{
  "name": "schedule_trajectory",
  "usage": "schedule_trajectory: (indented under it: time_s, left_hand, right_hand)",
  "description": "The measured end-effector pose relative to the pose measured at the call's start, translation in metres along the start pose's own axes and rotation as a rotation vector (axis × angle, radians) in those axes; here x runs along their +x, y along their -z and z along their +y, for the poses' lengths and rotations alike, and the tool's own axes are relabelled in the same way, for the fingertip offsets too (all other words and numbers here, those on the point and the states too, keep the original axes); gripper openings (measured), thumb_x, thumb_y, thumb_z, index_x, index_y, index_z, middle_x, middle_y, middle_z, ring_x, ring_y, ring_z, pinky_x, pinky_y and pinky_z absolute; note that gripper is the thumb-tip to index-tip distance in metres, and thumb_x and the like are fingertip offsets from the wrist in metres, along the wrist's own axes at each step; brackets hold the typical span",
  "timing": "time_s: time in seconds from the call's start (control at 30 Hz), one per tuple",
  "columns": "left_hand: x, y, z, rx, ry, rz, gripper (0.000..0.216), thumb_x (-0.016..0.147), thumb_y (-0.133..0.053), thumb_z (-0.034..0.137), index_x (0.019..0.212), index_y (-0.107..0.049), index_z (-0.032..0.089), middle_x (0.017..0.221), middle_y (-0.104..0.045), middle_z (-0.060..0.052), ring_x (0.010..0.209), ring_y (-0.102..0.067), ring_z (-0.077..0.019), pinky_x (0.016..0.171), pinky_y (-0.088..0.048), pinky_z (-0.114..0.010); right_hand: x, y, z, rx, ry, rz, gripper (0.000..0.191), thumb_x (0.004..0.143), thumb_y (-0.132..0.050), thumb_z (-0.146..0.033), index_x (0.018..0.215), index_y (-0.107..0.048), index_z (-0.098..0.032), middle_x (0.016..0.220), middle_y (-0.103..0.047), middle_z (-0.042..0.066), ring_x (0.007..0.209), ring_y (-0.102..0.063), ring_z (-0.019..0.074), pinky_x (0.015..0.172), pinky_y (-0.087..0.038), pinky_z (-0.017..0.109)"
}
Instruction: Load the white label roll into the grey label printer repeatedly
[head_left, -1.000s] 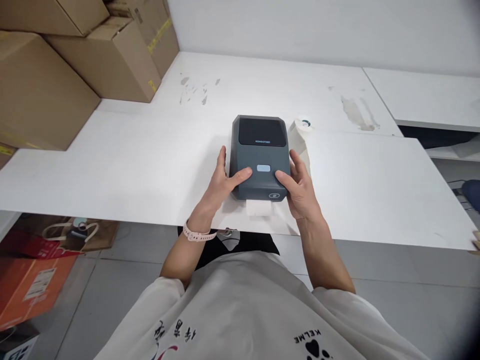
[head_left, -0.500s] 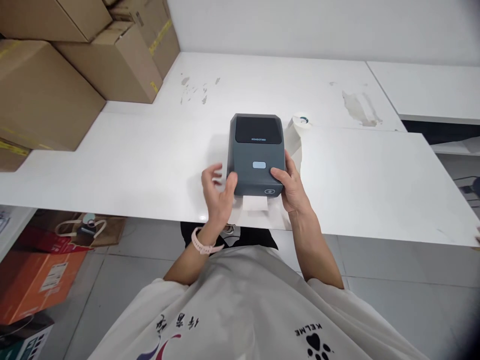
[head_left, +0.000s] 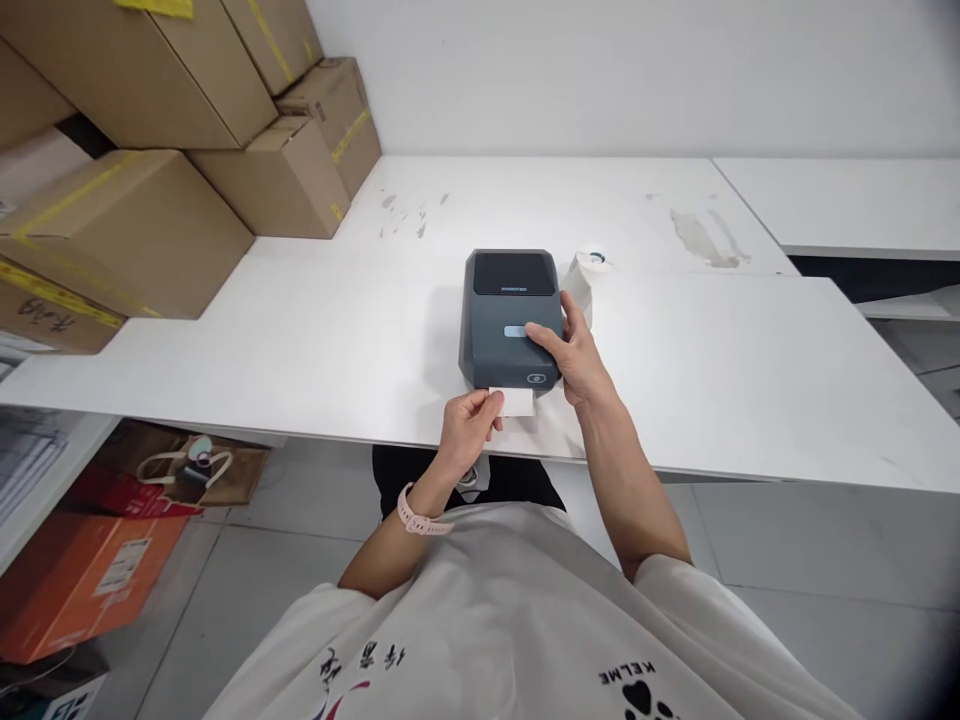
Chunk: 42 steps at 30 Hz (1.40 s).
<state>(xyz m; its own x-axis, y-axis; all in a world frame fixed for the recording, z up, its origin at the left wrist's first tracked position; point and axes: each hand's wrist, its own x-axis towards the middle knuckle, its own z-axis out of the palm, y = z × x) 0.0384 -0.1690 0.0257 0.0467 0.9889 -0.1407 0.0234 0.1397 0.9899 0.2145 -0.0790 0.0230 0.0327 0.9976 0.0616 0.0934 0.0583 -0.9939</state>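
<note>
A dark grey label printer (head_left: 495, 355) rests on the white table. From its front slot sticks out a white paper label (head_left: 517, 403). My left hand (head_left: 469, 425) pinches the label's left corner between thumb and fingers. Against the printer's right side lies my right hand (head_left: 581, 360), fingers along the side and partly hidden, thumb on top at the edge of the pale button (head_left: 515, 331). Behind the printer to the right is a roll of white paper (head_left: 592, 262), with a strip of it lying beside the printer.
Several cardboard boxes (head_left: 150, 230) are stacked at the left on the table (head_left: 337, 330). A white wall rises behind. Under the table at the left are an orange box (head_left: 97, 580) and a paper bag (head_left: 232, 475). The table's front edge runs close to my body.
My left hand has gone from beside the printer's left side to its front and taken hold of the label. My right thumb has moved onto the button's edge. The view has tilted up.
</note>
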Motion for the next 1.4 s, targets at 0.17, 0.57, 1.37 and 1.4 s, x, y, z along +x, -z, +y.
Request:
schedule_trajectory:
  time_s: [0.17, 0.57, 1.37, 1.4]
  left_hand:
    - [0.000, -0.001, -0.008, -0.001, -0.008, -0.015, 0.047, 0.088, -0.061, 0.053, 0.055, -0.052, 0.020, 0.053, -0.055, 0.004, 0.045, -0.042, -0.0070, 0.051, -0.034, -0.025]
    - [0.022, 0.042, 0.025, 0.008, -0.363, 0.373, 0.037, 0.099, -0.045, 0.047, 0.111, -0.071, 0.024, 0.120, -0.072, -0.007, 0.113, -0.064, -0.0202, 0.091, -0.051, -0.033]
    - [0.159, 0.035, 0.031, 0.009, -0.119, -0.164, 0.114, 0.068, -0.071, 0.020, 0.165, -0.012, 0.019, 0.159, -0.046, -0.014, 0.141, -0.049, -0.0307, 0.118, -0.041, -0.043]
    - [0.160, 0.034, 0.030, 0.003, -0.121, -0.162, 0.114, 0.068, -0.070, 0.019, 0.165, -0.011, 0.018, 0.159, -0.046, -0.014, 0.141, -0.050, -0.0311, 0.118, -0.042, -0.044]
  right_hand:
    - [0.011, -0.002, -0.012, -0.053, -0.025, -0.025, 0.110, 0.081, -0.074, -0.046, 0.166, -0.007, -0.028, 0.154, -0.050, 0.014, 0.133, -0.059, 0.0297, 0.105, -0.058, 0.048]
    - [-0.033, 0.016, -0.017, -0.201, 0.148, -0.043, 0.067, 0.104, -0.018, -0.065, 0.165, -0.013, -0.038, 0.174, -0.021, -0.001, 0.160, -0.024, 0.0205, 0.127, -0.034, 0.050]
    - [0.091, 0.005, -0.101, -0.807, 0.693, -0.050, 0.038, 0.102, -0.043, -0.029, 0.130, -0.067, -0.023, 0.124, -0.072, 0.010, 0.118, -0.067, 0.0297, 0.102, -0.054, 0.047]
    - [0.087, 0.002, -0.099, -0.905, 0.613, -0.213, 0.036, 0.098, -0.045, -0.021, 0.122, -0.071, -0.021, 0.119, -0.075, 0.010, 0.113, -0.069, 0.0295, 0.098, -0.055, 0.045]
